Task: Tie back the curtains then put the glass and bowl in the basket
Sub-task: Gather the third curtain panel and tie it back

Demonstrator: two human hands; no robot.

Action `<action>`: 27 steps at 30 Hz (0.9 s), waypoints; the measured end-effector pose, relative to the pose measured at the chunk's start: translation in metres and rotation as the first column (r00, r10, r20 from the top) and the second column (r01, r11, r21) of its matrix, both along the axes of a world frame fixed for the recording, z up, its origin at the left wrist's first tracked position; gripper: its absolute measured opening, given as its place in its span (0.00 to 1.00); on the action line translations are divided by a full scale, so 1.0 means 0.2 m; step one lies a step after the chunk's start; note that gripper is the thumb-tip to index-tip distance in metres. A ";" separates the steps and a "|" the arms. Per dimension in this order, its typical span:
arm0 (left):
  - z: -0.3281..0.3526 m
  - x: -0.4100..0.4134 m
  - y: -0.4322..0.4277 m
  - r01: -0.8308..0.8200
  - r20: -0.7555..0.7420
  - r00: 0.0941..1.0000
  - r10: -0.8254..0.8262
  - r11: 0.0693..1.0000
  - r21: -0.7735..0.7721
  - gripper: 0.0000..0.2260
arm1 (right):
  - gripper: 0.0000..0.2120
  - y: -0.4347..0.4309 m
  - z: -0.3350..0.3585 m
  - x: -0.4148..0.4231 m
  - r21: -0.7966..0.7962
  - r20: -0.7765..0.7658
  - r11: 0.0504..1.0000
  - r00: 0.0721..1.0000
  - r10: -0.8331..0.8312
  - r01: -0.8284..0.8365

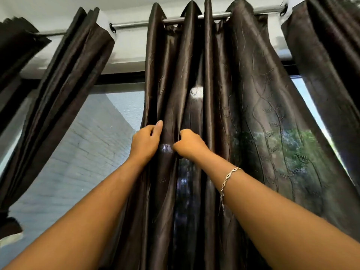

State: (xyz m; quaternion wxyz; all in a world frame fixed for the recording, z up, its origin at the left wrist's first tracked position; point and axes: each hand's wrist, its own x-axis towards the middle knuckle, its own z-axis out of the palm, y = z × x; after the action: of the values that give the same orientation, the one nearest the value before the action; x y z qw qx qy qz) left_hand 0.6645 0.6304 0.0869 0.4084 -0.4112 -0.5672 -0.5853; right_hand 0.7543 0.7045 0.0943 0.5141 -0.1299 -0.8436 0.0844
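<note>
Head view, looking up at a window. A dark brown satin curtain panel [194, 78] hangs in folds from a metal rod [136, 24] by eyelets, at the centre of the frame. Both arms are raised to it.

The left hand [146, 142] has its fingers curled around the panel's left edge, the thumb lying on the front of the cloth; it has hold of that edge. The right hand [188, 144] is closed into a fist, gripping a fold just beside the left hand, with a narrow strip of cloth between them. A silver chain bracelet [228, 179] sits on the right forearm.

Further curtain panels hang bunched at the left [64, 98] and at the right [331, 61] of the same rod. A pale brick wall [87, 152] shows through the glass at left; green foliage [292, 145] shows through the thin cloth at right.

The glass, bowl and basket are not in view.
</note>
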 end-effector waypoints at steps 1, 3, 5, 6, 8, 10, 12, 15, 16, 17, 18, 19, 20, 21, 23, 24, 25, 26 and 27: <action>0.00 0.03 0.00 0.053 0.030 0.998 -0.053 0.999 0.008 0.23 | 0.05 -0.02 -0.02 -0.02 0.042 -0.002 0.999 1.000 0.006 -0.006; 0.00 0.07 -0.01 0.138 0.062 0.988 -0.139 0.990 0.017 0.25 | 0.12 -0.06 -0.06 -0.04 0.105 -0.015 0.994 0.999 0.035 -0.034; 0.01 0.09 0.00 0.170 0.031 0.985 -0.170 0.985 0.013 0.21 | 0.16 -0.08 -0.08 -0.04 0.152 0.009 0.988 0.999 0.033 -0.034; 0.02 0.10 0.00 0.155 0.022 0.988 -0.155 0.988 0.019 0.16 | 0.16 -0.08 -0.09 -0.04 0.169 0.025 0.985 0.999 0.032 -0.036; 0.03 0.11 0.01 0.071 0.022 0.997 -0.071 0.997 0.031 0.11 | 0.14 -0.08 -0.12 0.00 0.205 -0.030 0.977 0.998 0.064 -0.056; 0.03 0.11 0.01 0.000 0.010 1.000 0.000 1.000 0.007 0.12 | 0.13 -0.05 -0.13 0.08 0.259 -0.311 0.966 0.948 0.075 0.009; 0.02 0.12 0.03 -0.042 -0.013 0.999 0.042 0.999 -0.012 0.20 | 0.16 0.01 -0.14 0.17 0.252 -0.600 0.948 0.800 -0.004 0.193; -0.01 0.13 0.06 -0.101 -0.103 0.990 0.099 0.995 -0.007 0.32 | 0.28 0.14 -0.08 0.26 -0.035 -0.569 0.981 0.803 -0.177 0.191; -0.01 0.14 0.07 -0.096 -0.128 0.987 0.093 0.995 -0.016 0.32 | 0.32 0.17 -0.06 0.27 -0.153 -0.476 0.978 0.858 -0.196 0.139; 0.00 0.13 0.09 -0.084 -0.132 0.988 0.080 0.996 -0.027 0.29 | 0.32 0.20 -0.05 0.27 -0.232 -0.384 0.967 0.904 -0.190 0.105; 0.01 0.14 0.10 -0.077 -0.109 0.991 0.073 0.996 -0.034 0.26 | 0.27 0.21 -0.05 0.26 -0.255 -0.302 0.962 0.936 -0.178 0.100; 0.01 0.14 0.12 -0.073 -0.078 0.994 0.070 0.997 -0.035 0.23 | 0.21 0.21 -0.05 0.25 -0.224 -0.243 0.968 0.955 -0.170 0.115; 0.01 0.15 0.12 -0.055 -0.044 0.998 0.053 0.998 -0.036 0.20 | 0.16 0.20 -0.06 0.24 -0.162 -0.207 0.978 0.964 -0.167 0.134; 0.02 0.16 0.14 -0.026 -0.033 0.999 0.026 0.999 -0.024 0.17 | 0.14 0.19 -0.07 0.22 -0.087 -0.194 0.987 0.970 -0.147 0.132; 0.02 0.20 0.17 0.057 -0.035 0.998 -0.057 0.998 -0.011 0.11 | 0.16 0.15 -0.09 0.17 0.025 -0.175 0.997 0.983 -0.062 0.067; 0.03 0.23 0.18 0.120 -0.020 0.993 -0.120 0.993 -0.003 0.16 | 0.18 0.12 -0.10 0.15 0.054 -0.163 0.998 0.987 -0.009 0.018; 0.03 0.26 0.18 0.181 0.001 0.983 -0.181 0.983 0.005 0.21 | 0.20 0.09 -0.11 0.14 0.059 -0.147 0.998 0.988 0.045 -0.037; 0.03 0.27 0.19 0.231 0.017 0.973 -0.231 0.973 0.014 0.23 | 0.21 0.08 -0.11 0.14 0.041 -0.116 0.996 0.990 0.080 -0.076; 0.03 0.28 0.20 0.264 0.019 0.964 -0.265 0.964 0.029 0.22 | 0.22 0.08 -0.10 0.15 0.020 -0.073 0.994 0.991 0.108 -0.107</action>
State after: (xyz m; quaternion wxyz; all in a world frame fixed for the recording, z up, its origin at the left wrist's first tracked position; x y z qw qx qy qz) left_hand 0.7200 0.6709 0.0938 0.3256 -0.4712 -0.5039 -0.6466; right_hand 0.7836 0.7214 0.0740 0.5407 -0.0769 -0.8305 0.1098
